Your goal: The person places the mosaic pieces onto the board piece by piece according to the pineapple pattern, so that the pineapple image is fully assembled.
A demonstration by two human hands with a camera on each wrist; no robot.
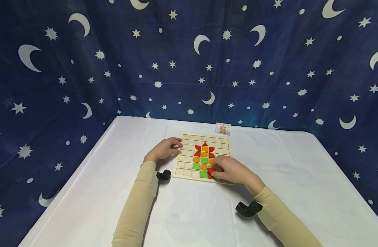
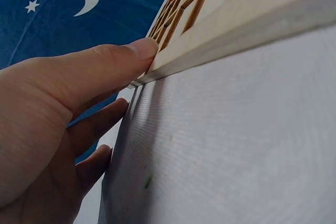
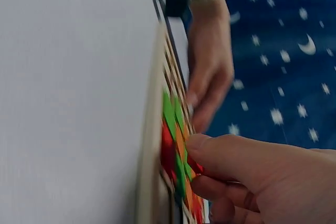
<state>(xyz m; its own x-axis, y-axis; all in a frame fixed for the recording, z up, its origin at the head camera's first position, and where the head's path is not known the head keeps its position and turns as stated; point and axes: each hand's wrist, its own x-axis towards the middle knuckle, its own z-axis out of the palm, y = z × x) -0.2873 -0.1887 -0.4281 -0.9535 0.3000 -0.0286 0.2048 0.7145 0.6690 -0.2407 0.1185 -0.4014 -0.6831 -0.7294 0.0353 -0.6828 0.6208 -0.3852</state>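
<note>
A wooden grid board point(image 1: 185, 158) lies on the table, holding red, orange and green flat pieces. Along its left edge rests my left hand point(image 1: 165, 150), fingers loosely extended; in the left wrist view the thumb point(image 2: 143, 49) touches the frame. My right hand point(image 1: 233, 169) is over the board's lower right part, pinching a small red piece point(image 1: 210, 169) between thumb and fingers. That red piece point(image 3: 194, 164) is partly hidden by the fingertips in the right wrist view. Close by are an orange disc point(image 1: 204, 167) and a green square point(image 1: 203, 174).
A small card point(image 1: 223, 128) with a coloured grid picture lies behind the board. White cloth point(image 1: 189, 212) covers the table. A dark blue curtain point(image 1: 176, 85) with moons and stars hangs around the back and sides. Black wrist devices point(image 1: 249, 208) sit near both sleeves.
</note>
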